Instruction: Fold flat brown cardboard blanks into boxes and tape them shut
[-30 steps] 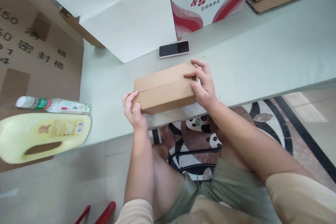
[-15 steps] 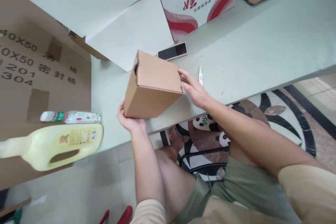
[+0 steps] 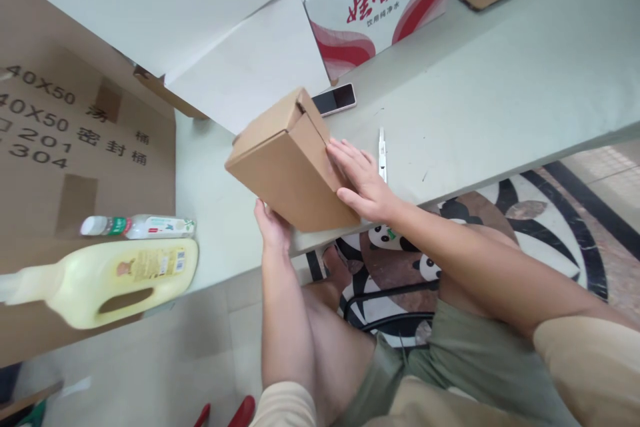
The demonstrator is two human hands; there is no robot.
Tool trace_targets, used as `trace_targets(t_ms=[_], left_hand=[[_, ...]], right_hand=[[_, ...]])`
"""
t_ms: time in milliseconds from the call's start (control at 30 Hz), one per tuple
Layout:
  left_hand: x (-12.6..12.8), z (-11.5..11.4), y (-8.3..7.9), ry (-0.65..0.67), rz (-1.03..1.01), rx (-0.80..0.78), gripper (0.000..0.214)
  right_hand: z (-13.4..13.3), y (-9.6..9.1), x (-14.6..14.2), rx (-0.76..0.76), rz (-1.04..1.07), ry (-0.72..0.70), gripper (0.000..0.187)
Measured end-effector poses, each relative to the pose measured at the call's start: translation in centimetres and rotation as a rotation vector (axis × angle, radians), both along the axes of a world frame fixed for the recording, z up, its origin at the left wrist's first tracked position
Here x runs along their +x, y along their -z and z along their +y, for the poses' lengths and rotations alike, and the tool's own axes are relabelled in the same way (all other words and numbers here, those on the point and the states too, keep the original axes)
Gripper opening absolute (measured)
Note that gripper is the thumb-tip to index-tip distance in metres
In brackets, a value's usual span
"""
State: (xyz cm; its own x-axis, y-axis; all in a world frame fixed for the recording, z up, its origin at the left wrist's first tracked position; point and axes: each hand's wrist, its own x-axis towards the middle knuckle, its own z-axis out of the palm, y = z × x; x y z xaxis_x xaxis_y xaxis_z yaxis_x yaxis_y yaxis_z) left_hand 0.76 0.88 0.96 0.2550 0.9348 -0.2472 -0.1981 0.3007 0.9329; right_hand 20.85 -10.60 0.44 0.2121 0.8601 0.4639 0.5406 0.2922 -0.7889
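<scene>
**Small carton held tilted between two hands**

We see a small brown cardboard box [image 3: 295, 173] raised at a slant above the front part of a pale green table [image 3: 475, 100]. We cannot tell whether its lower corner touches the surface.

Left hand [image 3: 274, 225]: under the box at its lower near side, bearing it from below. Its fingers pass out of sight behind the cardboard, so we cannot tell how far they close.

Right hand [image 3: 365, 183]: laid along the right-hand panel, fingers stretched out, thumb apart from them. A narrow gap shows along a flap just above the fingertips. The hands are apart, with the box between them.

Around it, we note a phone [image 3: 343, 99], dark screen up, partly covered by the box from our viewpoint; a slim white tool [image 3: 383, 153] just beside the right hand; a white carton [image 3: 380, 20] with red lettering at the back; and, to the left, a clear bottle [image 3: 155, 227] beside a yellow jug [image 3: 75, 280].
</scene>
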Motion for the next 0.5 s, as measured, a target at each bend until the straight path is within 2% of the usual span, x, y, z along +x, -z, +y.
trace_targets(t_ms=[67,200,333,500], left_hand=[[-0.6,-0.3,0.3,0.064,-0.018,0.069,0.073],[-1.5,-0.4,1.6,0.184,-0.022,0.093,0.084],[-1.7,0.0,2.3,0.176,0.032,0.124,0.079],[-0.8,-0.2,1.5,0.135,0.025,0.101,0.079]], right_hand=[[-0.2,-0.2,0.1,0.053,0.006,-0.026,0.077],[-0.4,-0.3,-0.2,0.086,0.028,-0.034,0.078],[-0.4,-0.4,-0.4,0.149,0.051,-0.021,0.069],[-0.5,-0.8,0.4,0.170,0.040,-0.037,0.054]])
